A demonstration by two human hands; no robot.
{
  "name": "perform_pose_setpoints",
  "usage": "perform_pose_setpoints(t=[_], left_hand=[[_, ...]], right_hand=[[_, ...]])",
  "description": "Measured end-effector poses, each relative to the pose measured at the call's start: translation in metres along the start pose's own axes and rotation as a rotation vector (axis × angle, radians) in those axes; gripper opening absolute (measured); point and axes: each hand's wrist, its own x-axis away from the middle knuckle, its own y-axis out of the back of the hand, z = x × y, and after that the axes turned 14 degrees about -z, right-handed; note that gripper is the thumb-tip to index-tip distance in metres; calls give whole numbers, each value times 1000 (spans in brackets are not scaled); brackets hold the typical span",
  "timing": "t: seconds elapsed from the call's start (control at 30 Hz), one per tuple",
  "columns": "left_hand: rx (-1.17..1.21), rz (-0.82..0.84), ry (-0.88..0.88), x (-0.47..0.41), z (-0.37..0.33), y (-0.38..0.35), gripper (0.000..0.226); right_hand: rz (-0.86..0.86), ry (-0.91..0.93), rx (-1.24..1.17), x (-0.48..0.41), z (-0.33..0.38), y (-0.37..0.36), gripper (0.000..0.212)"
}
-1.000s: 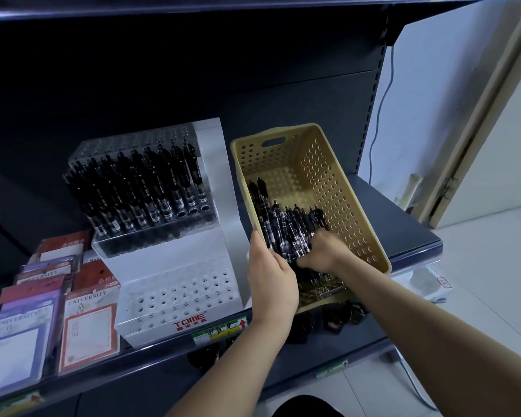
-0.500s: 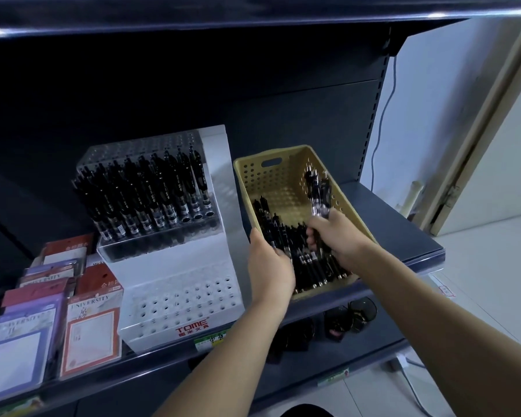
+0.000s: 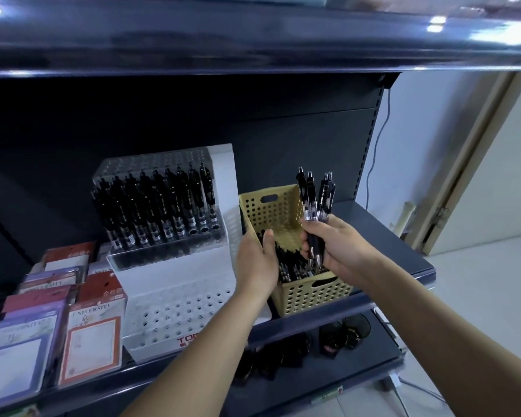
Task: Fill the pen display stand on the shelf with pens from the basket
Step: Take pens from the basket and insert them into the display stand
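Hands closed: my right hand (image 3: 340,246) bunches light, slippery pens (image 3: 313,200) low on their barrels; my left hand (image 3: 256,263) grips the basket (image 3: 313,296) rim beside it.

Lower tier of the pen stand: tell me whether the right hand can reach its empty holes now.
Probably yes. The right hand holds its bunch of pens above the basket, and the holes of the lower tier lie open in front; only the left forearm crosses its right edge.

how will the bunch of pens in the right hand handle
The pens look stiff and light. Their smooth barrels fan apart above the right hand, so one could probably slip. Laid down, they would likely roll.
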Motion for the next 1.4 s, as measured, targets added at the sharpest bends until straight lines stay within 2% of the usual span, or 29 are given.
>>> perform_pose_setpoints(t=[0.07, 0.17, 0.2, 0.27, 0.37, 0.47, 0.53, 0.63, 0.8, 0.9, 1.07, 1.3, 1.4], left_hand=[[35, -13, -37, 7, -11, 17, 56], [274, 208, 123, 16, -27, 46, 35], [353, 271, 192, 18, -31, 54, 38], [430, 321, 293, 20, -30, 68, 56], [540, 295, 396, 23, -24, 90, 48], [583, 278, 402, 27, -14, 109, 49], [561, 256, 392, 28, -5, 119, 48], [499, 201, 357, 29, 8, 133, 34], [499, 50, 347, 28, 20, 157, 22], [491, -50, 379, 26, 29, 171, 20], [414, -65, 311, 27, 46, 180, 25], [338, 17, 192, 34, 55, 186, 26], [281, 12, 141, 35, 54, 190, 26]], right_hand=[[78, -13, 32, 6, -3, -5, 5], [245, -38, 115, 21, -10, -20, 8], [294, -40, 140, 26, -13, -27, 11], [344, -40, 183, 37, -18, -40, 15], [391, -43, 208, 50, -22, -57, 9], [441, -52, 270, 58, -27, -72, 5], [472, -51, 298, 64, -32, -83, 11], [510, -13, 356, 69, -40, -100, 25], [533, 30, 499, 75, -48, -121, 30], [468, 41, 535, 73, -50, -124, 27], [193, 185, 502, 72, -44, -132, 12], [179, 223, 484, 79, -45, -150, 22], [153, 211, 478, 80, -48, -154, 15]])
